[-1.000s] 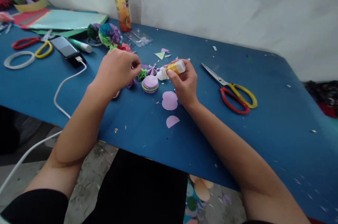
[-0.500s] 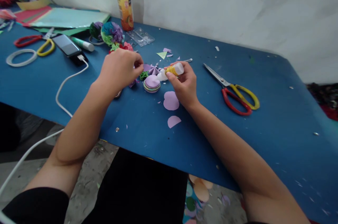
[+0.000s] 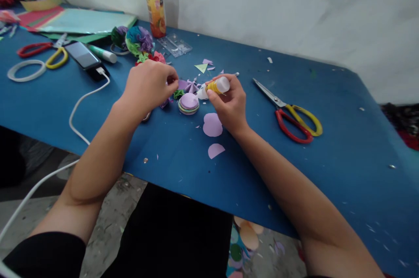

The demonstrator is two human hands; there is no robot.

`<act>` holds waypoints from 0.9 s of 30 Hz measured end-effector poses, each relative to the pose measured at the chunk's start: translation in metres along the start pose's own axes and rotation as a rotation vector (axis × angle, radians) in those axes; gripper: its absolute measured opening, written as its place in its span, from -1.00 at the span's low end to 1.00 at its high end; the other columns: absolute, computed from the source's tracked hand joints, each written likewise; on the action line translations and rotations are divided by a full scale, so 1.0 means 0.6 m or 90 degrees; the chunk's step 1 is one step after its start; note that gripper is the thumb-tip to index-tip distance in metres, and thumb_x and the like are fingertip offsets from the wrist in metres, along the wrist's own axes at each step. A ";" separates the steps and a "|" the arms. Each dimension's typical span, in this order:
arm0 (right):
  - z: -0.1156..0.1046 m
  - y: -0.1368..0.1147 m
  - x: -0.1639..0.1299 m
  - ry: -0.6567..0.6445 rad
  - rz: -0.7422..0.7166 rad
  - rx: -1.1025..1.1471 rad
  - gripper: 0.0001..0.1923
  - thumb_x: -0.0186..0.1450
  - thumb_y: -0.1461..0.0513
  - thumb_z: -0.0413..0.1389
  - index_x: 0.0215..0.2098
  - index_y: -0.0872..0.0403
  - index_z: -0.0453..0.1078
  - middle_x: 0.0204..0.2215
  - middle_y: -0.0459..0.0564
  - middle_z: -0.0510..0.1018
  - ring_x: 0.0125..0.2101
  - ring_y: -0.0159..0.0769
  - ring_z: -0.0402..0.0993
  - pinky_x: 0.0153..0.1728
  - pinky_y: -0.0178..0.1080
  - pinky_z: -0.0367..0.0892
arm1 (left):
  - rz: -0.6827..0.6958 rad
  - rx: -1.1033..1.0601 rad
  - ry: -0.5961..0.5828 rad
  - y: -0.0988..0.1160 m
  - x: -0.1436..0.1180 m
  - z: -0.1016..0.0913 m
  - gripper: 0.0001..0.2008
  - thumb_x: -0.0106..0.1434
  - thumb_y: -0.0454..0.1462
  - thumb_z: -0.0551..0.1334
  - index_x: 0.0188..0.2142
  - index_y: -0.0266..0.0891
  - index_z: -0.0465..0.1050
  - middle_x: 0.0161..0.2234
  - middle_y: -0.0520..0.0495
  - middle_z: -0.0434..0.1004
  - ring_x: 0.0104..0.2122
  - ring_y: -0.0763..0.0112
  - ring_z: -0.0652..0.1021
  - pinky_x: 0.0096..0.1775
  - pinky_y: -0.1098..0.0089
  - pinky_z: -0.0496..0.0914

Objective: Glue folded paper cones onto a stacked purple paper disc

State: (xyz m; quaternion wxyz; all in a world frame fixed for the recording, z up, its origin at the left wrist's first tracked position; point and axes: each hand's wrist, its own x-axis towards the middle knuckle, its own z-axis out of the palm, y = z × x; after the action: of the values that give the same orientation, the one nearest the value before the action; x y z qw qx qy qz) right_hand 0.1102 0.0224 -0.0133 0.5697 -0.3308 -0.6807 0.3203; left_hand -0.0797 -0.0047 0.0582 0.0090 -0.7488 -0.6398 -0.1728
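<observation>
My right hand [image 3: 229,103] grips a small white glue bottle [image 3: 216,86] with a yellow label, its tip pointing left towards folded purple paper pieces [image 3: 189,86]. My left hand [image 3: 149,86] is closed around small folded paper pieces next to a green piece [image 3: 178,93]; what its fingers hold is mostly hidden. A stack of round paper discs [image 3: 188,104], purple on top, lies between my hands. Two loose purple paper shapes [image 3: 212,125] lie nearer to me on the blue table [image 3: 327,173].
Red-and-yellow scissors [image 3: 293,114] lie right of my right hand. At the back left are a paper flower ball [image 3: 137,42], a juice bottle [image 3: 155,5], a phone [image 3: 82,56] with a white cable, a marker [image 3: 102,55], other scissors [image 3: 42,53], a white ring [image 3: 26,70] and coloured sheets [image 3: 78,22].
My right hand has shifted the glue bottle slightly, keeping its tip at the purple paper pieces. My left hand has hardly moved.
</observation>
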 end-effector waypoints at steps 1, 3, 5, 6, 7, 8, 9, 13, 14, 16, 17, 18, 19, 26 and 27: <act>0.000 0.000 0.000 -0.006 -0.003 0.003 -0.76 0.14 0.09 0.18 -0.26 -0.06 0.29 -0.31 -0.12 0.48 -0.21 -0.26 0.49 -0.10 -0.09 0.46 | 0.001 0.001 0.001 0.000 0.000 0.000 -0.72 0.20 -0.19 0.09 -0.25 -0.19 0.54 -0.38 -0.09 0.54 -0.27 0.24 0.49 -0.16 0.27 0.34; 0.001 -0.001 -0.001 -0.034 0.004 0.006 -0.76 0.14 0.10 0.18 -0.25 -0.06 0.29 -0.29 -0.12 0.48 -0.20 -0.25 0.48 -0.09 -0.07 0.44 | 0.003 0.008 0.004 0.001 0.000 -0.001 -0.72 0.20 -0.19 0.09 -0.26 -0.20 0.54 -0.38 -0.09 0.54 -0.29 0.24 0.50 -0.20 0.28 0.35; 0.001 -0.001 -0.001 -0.056 0.018 0.007 -0.76 0.14 0.09 0.18 -0.26 -0.06 0.29 -0.29 -0.12 0.49 -0.21 -0.24 0.49 -0.10 -0.06 0.45 | 0.004 0.016 0.006 0.001 0.000 -0.001 -0.72 0.19 -0.18 0.09 -0.26 -0.20 0.55 -0.37 -0.10 0.55 -0.30 0.24 0.50 -0.22 0.28 0.36; 0.001 -0.002 -0.001 -0.058 0.023 0.007 -0.76 0.13 0.08 0.19 -0.27 -0.06 0.29 -0.31 -0.12 0.49 -0.23 -0.24 0.49 -0.11 -0.06 0.45 | 0.005 0.018 0.006 0.001 -0.001 -0.001 -0.71 0.19 -0.18 0.09 -0.26 -0.20 0.55 -0.37 -0.10 0.55 -0.30 0.24 0.50 -0.23 0.28 0.36; 0.001 -0.002 0.000 -0.051 0.024 0.006 -0.75 0.13 0.07 0.19 -0.27 -0.06 0.29 -0.32 -0.12 0.49 -0.24 -0.24 0.49 -0.13 -0.06 0.46 | 0.006 0.016 0.007 0.000 -0.001 -0.001 -0.71 0.20 -0.18 0.09 -0.25 -0.20 0.55 -0.38 -0.10 0.55 -0.30 0.24 0.50 -0.23 0.28 0.36; 0.000 -0.001 0.000 -0.037 0.022 0.003 -0.75 0.13 0.07 0.19 -0.28 -0.06 0.29 -0.33 -0.12 0.48 -0.25 -0.24 0.49 -0.13 -0.06 0.47 | 0.007 0.013 0.008 0.000 -0.001 -0.001 -0.71 0.20 -0.18 0.09 -0.25 -0.20 0.55 -0.38 -0.10 0.55 -0.30 0.24 0.50 -0.22 0.28 0.36; 0.000 -0.001 0.000 -0.021 0.018 0.000 -0.74 0.13 0.06 0.19 -0.27 -0.06 0.29 -0.33 -0.12 0.48 -0.25 -0.24 0.50 -0.13 -0.07 0.47 | 0.008 0.009 0.011 -0.001 -0.001 0.000 -0.72 0.20 -0.18 0.09 -0.26 -0.19 0.55 -0.38 -0.09 0.55 -0.30 0.24 0.50 -0.22 0.28 0.36; -0.002 0.001 0.001 -0.035 -0.002 0.018 -0.76 0.14 0.12 0.20 -0.25 -0.05 0.30 -0.28 -0.11 0.48 -0.22 -0.25 0.49 -0.11 -0.08 0.46 | 0.010 -0.002 0.012 -0.002 0.000 0.001 -0.74 0.20 -0.18 0.10 -0.26 -0.18 0.54 -0.39 -0.07 0.55 -0.29 0.25 0.50 -0.21 0.29 0.35; -0.002 0.002 0.001 -0.052 -0.008 0.026 -0.76 0.14 0.13 0.20 -0.25 -0.05 0.31 -0.28 -0.11 0.49 -0.22 -0.25 0.49 -0.12 -0.09 0.46 | 0.007 0.000 0.010 -0.002 0.000 0.002 -0.74 0.20 -0.18 0.10 -0.26 -0.18 0.54 -0.39 -0.07 0.55 -0.29 0.24 0.50 -0.22 0.29 0.35; -0.003 0.003 0.001 -0.066 -0.024 0.029 -0.77 0.15 0.13 0.19 -0.25 -0.05 0.31 -0.30 -0.12 0.48 -0.25 -0.27 0.50 -0.14 -0.10 0.47 | 0.001 0.007 0.006 0.000 0.000 0.001 -0.74 0.20 -0.19 0.10 -0.25 -0.18 0.54 -0.38 -0.07 0.55 -0.27 0.24 0.50 -0.22 0.30 0.34; -0.003 0.003 0.001 -0.059 -0.032 0.025 -0.78 0.16 0.13 0.19 -0.25 -0.05 0.30 -0.31 -0.13 0.48 -0.25 -0.27 0.50 -0.15 -0.10 0.47 | -0.001 0.009 0.005 0.001 -0.001 0.000 -0.74 0.20 -0.20 0.10 -0.25 -0.18 0.54 -0.37 -0.07 0.55 -0.26 0.25 0.50 -0.22 0.31 0.34; -0.004 0.003 0.002 -0.048 -0.038 0.020 -0.78 0.16 0.12 0.19 -0.25 -0.05 0.30 -0.31 -0.13 0.47 -0.25 -0.27 0.49 -0.14 -0.10 0.47 | -0.001 0.011 0.006 0.002 -0.002 -0.001 -0.74 0.20 -0.21 0.10 -0.25 -0.19 0.54 -0.34 -0.07 0.55 -0.26 0.26 0.50 -0.22 0.33 0.34; -0.004 0.004 0.002 -0.039 -0.039 0.014 -0.78 0.16 0.12 0.19 -0.25 -0.05 0.30 -0.31 -0.13 0.47 -0.24 -0.26 0.49 -0.14 -0.10 0.46 | 0.003 0.011 0.009 0.003 -0.002 -0.003 -0.74 0.21 -0.22 0.09 -0.25 -0.20 0.54 -0.31 -0.07 0.55 -0.25 0.28 0.49 -0.22 0.34 0.33; -0.004 0.004 0.002 -0.044 -0.013 -0.012 -0.75 0.15 0.06 0.19 -0.25 -0.06 0.30 -0.32 -0.13 0.48 -0.25 -0.26 0.50 -0.19 -0.12 0.49 | 0.010 0.013 0.033 0.003 -0.001 0.002 -0.75 0.23 -0.20 0.09 -0.26 -0.19 0.52 -0.26 -0.04 0.54 -0.26 0.30 0.50 -0.26 0.37 0.30; -0.004 0.003 0.002 -0.039 -0.015 -0.013 -0.74 0.14 0.06 0.19 -0.25 -0.06 0.30 -0.31 -0.13 0.48 -0.25 -0.26 0.50 -0.19 -0.13 0.49 | 0.010 0.014 0.029 0.003 0.000 0.005 -0.75 0.22 -0.20 0.09 -0.26 -0.19 0.52 -0.28 -0.04 0.54 -0.27 0.29 0.50 -0.26 0.37 0.31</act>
State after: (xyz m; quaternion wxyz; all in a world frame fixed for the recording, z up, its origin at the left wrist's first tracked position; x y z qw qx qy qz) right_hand 0.1126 0.0246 -0.0138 0.5488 -0.3190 -0.7049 0.3165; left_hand -0.0771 -0.0046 0.0561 0.0331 -0.7497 -0.6354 -0.1822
